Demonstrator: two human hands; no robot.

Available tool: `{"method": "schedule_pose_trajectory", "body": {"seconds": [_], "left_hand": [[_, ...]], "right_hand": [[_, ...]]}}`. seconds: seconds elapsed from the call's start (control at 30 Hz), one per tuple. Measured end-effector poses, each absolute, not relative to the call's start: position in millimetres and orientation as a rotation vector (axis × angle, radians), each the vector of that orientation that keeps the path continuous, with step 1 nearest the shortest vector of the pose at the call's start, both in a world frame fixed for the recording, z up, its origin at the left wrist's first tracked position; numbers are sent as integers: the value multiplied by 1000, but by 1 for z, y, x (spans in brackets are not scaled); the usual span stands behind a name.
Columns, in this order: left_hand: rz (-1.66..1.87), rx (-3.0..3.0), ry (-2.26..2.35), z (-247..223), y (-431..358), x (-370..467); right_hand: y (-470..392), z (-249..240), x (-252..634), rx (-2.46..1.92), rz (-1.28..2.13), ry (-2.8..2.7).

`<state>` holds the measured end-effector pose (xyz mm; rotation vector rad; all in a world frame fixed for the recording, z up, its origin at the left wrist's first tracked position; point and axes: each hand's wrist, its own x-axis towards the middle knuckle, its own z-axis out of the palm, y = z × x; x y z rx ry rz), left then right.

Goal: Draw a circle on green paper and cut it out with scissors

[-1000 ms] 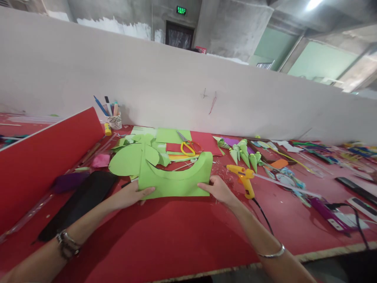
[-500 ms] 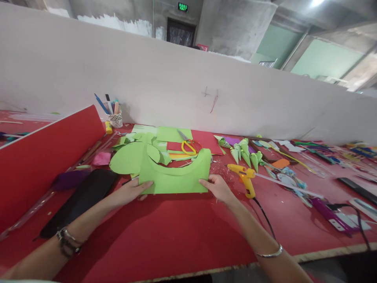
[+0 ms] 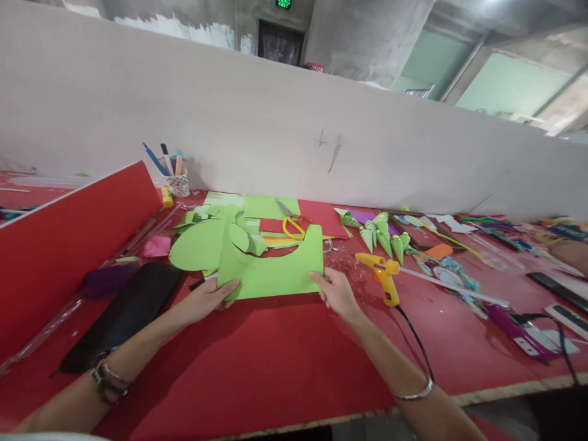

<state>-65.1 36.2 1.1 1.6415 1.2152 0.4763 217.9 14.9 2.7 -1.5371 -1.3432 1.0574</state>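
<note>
Between my two hands is a sheet of light green paper (image 3: 271, 275) with a large rounded cut-out along its top edge. My left hand (image 3: 209, 298) pinches its lower left corner, thumb on top. At the right edge my right hand (image 3: 337, 292) grips it the same way. Behind the sheet, to the left, lies a green paper oval (image 3: 196, 246). Yellow-handled scissors (image 3: 293, 228) rest on stacked green and red paper just beyond the cut-out. A yellow glue gun (image 3: 383, 275) with a clear glue stick lies to the right of my right hand.
Green paper cones (image 3: 380, 236) lie beyond the glue gun. On the left are a black pouch (image 3: 122, 315), a pink piece (image 3: 157, 247) and a pen cup (image 3: 178, 184). A purple power strip (image 3: 521, 334) sits at right. A white partition (image 3: 257, 122) closes the back. Another person's hand (image 3: 569, 254) shows far right.
The green sheet has tilted slightly, its right side shifting a little left and up with my right hand. Another person's hand has appeared at the far right edge.
</note>
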Motion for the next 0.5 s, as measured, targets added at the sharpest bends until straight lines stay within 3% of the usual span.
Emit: {"method": "schedule_pose_trajectory", "body": {"seconds": [0.37,0.5], "left_hand": [[390,1898,1261,12,34,-70],[415,1974,1264,23,34,-74]], "right_hand": [[19,6,228,-1208,1368,-1297],[20,14,237,-1321,1237,-1424]]}}
